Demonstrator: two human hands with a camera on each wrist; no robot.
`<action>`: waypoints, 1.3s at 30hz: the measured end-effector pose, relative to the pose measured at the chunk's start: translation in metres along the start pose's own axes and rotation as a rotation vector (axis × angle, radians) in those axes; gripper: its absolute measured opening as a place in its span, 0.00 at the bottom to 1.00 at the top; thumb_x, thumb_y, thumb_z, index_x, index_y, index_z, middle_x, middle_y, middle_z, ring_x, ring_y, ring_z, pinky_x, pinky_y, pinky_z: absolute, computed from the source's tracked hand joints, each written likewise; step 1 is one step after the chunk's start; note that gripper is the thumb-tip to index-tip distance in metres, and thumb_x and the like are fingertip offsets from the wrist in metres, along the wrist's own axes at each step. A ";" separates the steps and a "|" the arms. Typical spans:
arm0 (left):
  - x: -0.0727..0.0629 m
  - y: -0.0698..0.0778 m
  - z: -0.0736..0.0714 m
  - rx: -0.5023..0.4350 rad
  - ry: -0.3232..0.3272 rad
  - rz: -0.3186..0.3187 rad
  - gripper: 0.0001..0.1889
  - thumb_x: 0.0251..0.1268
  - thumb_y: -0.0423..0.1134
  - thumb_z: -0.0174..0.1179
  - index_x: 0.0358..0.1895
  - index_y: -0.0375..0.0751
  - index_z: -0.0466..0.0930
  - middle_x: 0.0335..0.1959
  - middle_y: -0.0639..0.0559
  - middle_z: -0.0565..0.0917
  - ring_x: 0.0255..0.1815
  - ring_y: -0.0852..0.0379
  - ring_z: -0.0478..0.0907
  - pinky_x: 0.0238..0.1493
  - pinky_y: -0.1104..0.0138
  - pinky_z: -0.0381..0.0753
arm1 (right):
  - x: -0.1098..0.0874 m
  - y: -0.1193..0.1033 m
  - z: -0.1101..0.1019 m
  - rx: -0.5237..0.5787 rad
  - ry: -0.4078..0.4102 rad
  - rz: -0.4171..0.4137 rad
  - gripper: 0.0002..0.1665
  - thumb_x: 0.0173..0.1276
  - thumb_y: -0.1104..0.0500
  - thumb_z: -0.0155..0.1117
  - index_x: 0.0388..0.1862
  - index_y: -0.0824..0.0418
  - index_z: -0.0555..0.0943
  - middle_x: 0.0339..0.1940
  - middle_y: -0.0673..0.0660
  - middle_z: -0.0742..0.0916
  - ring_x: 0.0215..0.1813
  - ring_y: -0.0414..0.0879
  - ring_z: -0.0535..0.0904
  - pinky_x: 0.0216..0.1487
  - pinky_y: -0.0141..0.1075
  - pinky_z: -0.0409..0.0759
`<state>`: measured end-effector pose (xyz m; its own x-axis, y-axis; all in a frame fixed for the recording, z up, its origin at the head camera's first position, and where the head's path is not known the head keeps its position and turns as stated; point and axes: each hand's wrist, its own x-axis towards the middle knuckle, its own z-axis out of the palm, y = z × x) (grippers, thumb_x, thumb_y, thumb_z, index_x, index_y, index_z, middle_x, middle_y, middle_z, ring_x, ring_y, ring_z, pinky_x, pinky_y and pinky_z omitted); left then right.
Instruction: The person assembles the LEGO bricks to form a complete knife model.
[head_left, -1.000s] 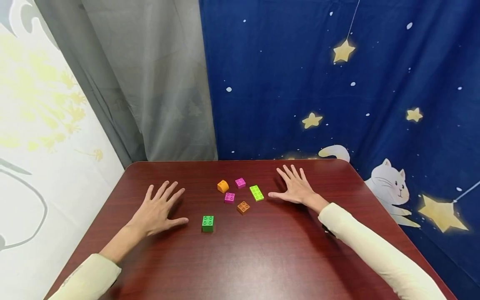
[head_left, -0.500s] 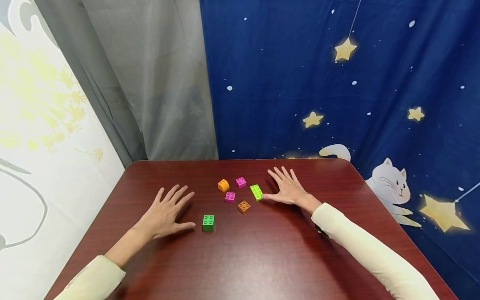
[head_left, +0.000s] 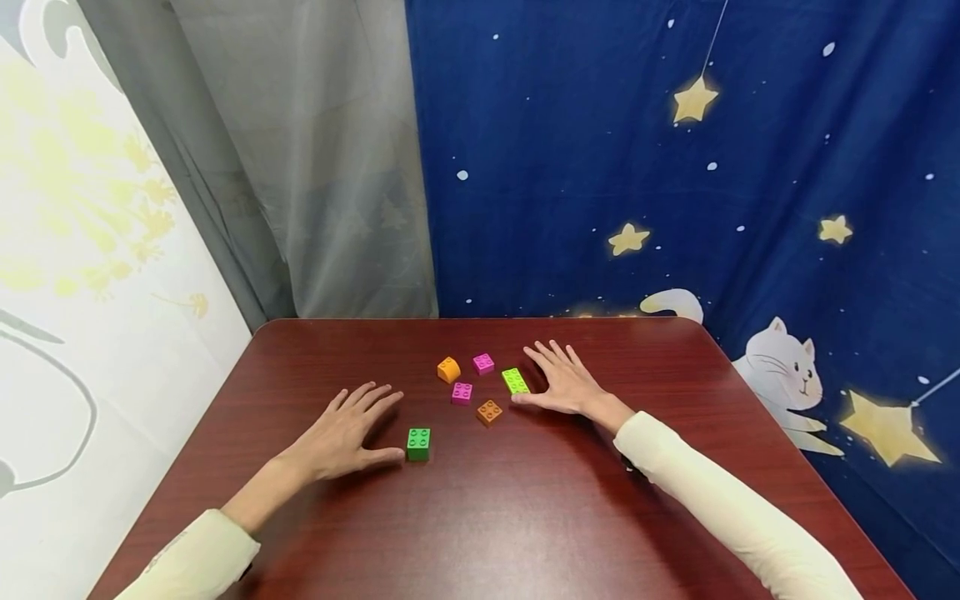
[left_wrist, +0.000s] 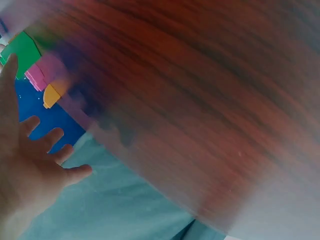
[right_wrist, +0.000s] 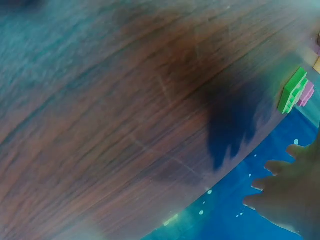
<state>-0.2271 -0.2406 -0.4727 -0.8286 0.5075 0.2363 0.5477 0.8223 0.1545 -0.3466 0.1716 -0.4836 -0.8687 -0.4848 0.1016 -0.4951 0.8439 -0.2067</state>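
Note:
My left hand, fingers spread, hovers left of a green building brick; its thumb tip is right at the brick's left side. Spread as well, my right hand is over the table beside a lime green brick, the thumb overlapping that brick's near end in the head view. Between the hands lie an orange curved brick, two magenta bricks and a brown-orange brick. The left wrist view has the green brick near the thumb; the right wrist view shows the lime brick ahead of the fingers.
The dark red wooden table has rounded far corners. Behind it hang a grey curtain and a blue curtain with stars and a cat. A white patterned cloth hangs along the left side.
Both hands have moved inward: the left to the right and slightly nearer, up to the green brick, the right to the left, up to the lime brick. The bricks stay put on the table.

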 end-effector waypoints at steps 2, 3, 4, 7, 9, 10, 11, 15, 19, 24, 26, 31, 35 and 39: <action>0.001 0.002 0.000 -0.029 -0.010 -0.001 0.49 0.58 0.70 0.69 0.79 0.50 0.67 0.76 0.45 0.70 0.79 0.39 0.61 0.72 0.33 0.58 | 0.001 -0.001 0.001 0.008 -0.008 0.000 0.64 0.61 0.20 0.62 0.84 0.56 0.60 0.83 0.63 0.63 0.84 0.65 0.52 0.80 0.62 0.45; 0.002 0.003 0.000 -0.046 -0.014 0.000 0.48 0.59 0.69 0.69 0.79 0.50 0.67 0.76 0.45 0.71 0.79 0.39 0.61 0.72 0.33 0.59 | 0.001 -0.002 0.001 0.015 -0.014 -0.001 0.64 0.61 0.19 0.62 0.84 0.56 0.60 0.83 0.63 0.64 0.84 0.64 0.52 0.80 0.62 0.45; 0.002 0.004 0.000 -0.061 -0.019 0.001 0.48 0.59 0.69 0.69 0.79 0.50 0.67 0.76 0.45 0.71 0.79 0.39 0.61 0.72 0.33 0.59 | 0.001 -0.002 0.001 0.028 -0.020 -0.001 0.64 0.61 0.20 0.62 0.84 0.56 0.60 0.83 0.63 0.64 0.84 0.64 0.52 0.80 0.62 0.45; 0.004 0.006 0.001 -0.118 -0.032 0.004 0.47 0.60 0.67 0.70 0.78 0.49 0.68 0.75 0.44 0.72 0.78 0.38 0.63 0.72 0.33 0.59 | 0.003 -0.003 0.003 0.053 -0.047 -0.003 0.64 0.61 0.19 0.61 0.84 0.56 0.60 0.83 0.61 0.65 0.84 0.63 0.53 0.81 0.60 0.47; 0.005 0.008 0.001 -0.164 -0.045 -0.001 0.45 0.60 0.66 0.70 0.78 0.48 0.68 0.74 0.45 0.73 0.77 0.37 0.63 0.72 0.34 0.60 | 0.003 -0.004 0.005 0.068 -0.065 -0.003 0.64 0.61 0.20 0.62 0.84 0.56 0.60 0.83 0.60 0.65 0.84 0.62 0.53 0.81 0.57 0.48; 0.005 0.008 0.001 -0.188 -0.053 -0.005 0.45 0.61 0.65 0.71 0.77 0.48 0.69 0.74 0.46 0.73 0.77 0.37 0.63 0.73 0.35 0.60 | 0.004 -0.004 0.006 0.073 -0.072 -0.002 0.64 0.62 0.20 0.62 0.84 0.56 0.59 0.83 0.59 0.65 0.84 0.61 0.53 0.81 0.56 0.49; 0.005 0.009 0.001 -0.209 -0.059 -0.010 0.44 0.61 0.64 0.71 0.77 0.48 0.69 0.74 0.46 0.74 0.77 0.37 0.63 0.73 0.35 0.60 | 0.004 -0.004 0.006 0.077 -0.079 0.000 0.63 0.62 0.20 0.62 0.84 0.55 0.59 0.83 0.58 0.66 0.84 0.60 0.54 0.81 0.55 0.50; 0.005 0.011 0.001 -0.267 -0.082 -0.034 0.42 0.61 0.63 0.71 0.76 0.49 0.71 0.72 0.47 0.75 0.78 0.38 0.64 0.73 0.39 0.62 | 0.006 -0.008 0.009 0.102 -0.082 0.013 0.61 0.61 0.21 0.64 0.84 0.53 0.61 0.82 0.57 0.68 0.83 0.58 0.58 0.79 0.56 0.57; 0.008 0.013 0.002 -0.295 -0.086 -0.037 0.40 0.61 0.62 0.72 0.73 0.50 0.75 0.70 0.48 0.77 0.77 0.40 0.65 0.72 0.40 0.65 | 0.007 -0.011 0.010 0.122 -0.058 0.014 0.60 0.61 0.23 0.66 0.82 0.54 0.64 0.78 0.60 0.73 0.79 0.58 0.65 0.76 0.56 0.64; 0.016 0.016 0.006 -0.326 -0.077 0.015 0.36 0.60 0.60 0.74 0.68 0.46 0.79 0.65 0.53 0.81 0.74 0.40 0.68 0.70 0.42 0.70 | 0.008 -0.012 0.011 0.161 -0.033 0.014 0.58 0.61 0.27 0.71 0.79 0.60 0.68 0.72 0.61 0.77 0.72 0.56 0.72 0.72 0.52 0.70; 0.018 0.016 0.007 -0.334 -0.079 0.037 0.34 0.60 0.58 0.75 0.66 0.44 0.81 0.63 0.53 0.83 0.73 0.39 0.70 0.69 0.42 0.71 | 0.009 -0.012 0.011 0.186 -0.033 0.013 0.56 0.63 0.30 0.73 0.78 0.62 0.69 0.69 0.61 0.79 0.69 0.56 0.74 0.71 0.51 0.72; 0.023 0.018 0.010 -0.345 -0.084 0.049 0.29 0.61 0.54 0.75 0.62 0.44 0.84 0.60 0.53 0.84 0.70 0.42 0.73 0.69 0.45 0.72 | 0.011 -0.011 0.010 0.251 -0.037 -0.004 0.49 0.65 0.42 0.77 0.75 0.67 0.71 0.60 0.61 0.82 0.59 0.53 0.78 0.64 0.49 0.76; 0.025 0.019 0.011 -0.355 -0.082 0.045 0.23 0.62 0.51 0.76 0.57 0.46 0.85 0.54 0.56 0.84 0.63 0.50 0.76 0.65 0.50 0.76 | 0.014 -0.009 0.009 0.305 -0.021 -0.046 0.43 0.65 0.49 0.79 0.72 0.70 0.74 0.53 0.61 0.83 0.52 0.52 0.79 0.57 0.46 0.79; 0.024 0.019 0.012 -0.362 -0.084 0.029 0.18 0.63 0.49 0.75 0.53 0.48 0.86 0.49 0.61 0.84 0.55 0.58 0.77 0.59 0.56 0.79 | 0.015 -0.009 0.009 0.326 -0.024 -0.068 0.37 0.66 0.55 0.77 0.69 0.70 0.77 0.53 0.62 0.84 0.52 0.53 0.81 0.57 0.47 0.80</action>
<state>-0.2379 -0.2099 -0.4761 -0.8105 0.5610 0.1682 0.5642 0.6707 0.4816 -0.3550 0.1550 -0.4893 -0.8311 -0.5465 0.1035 -0.5182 0.6932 -0.5010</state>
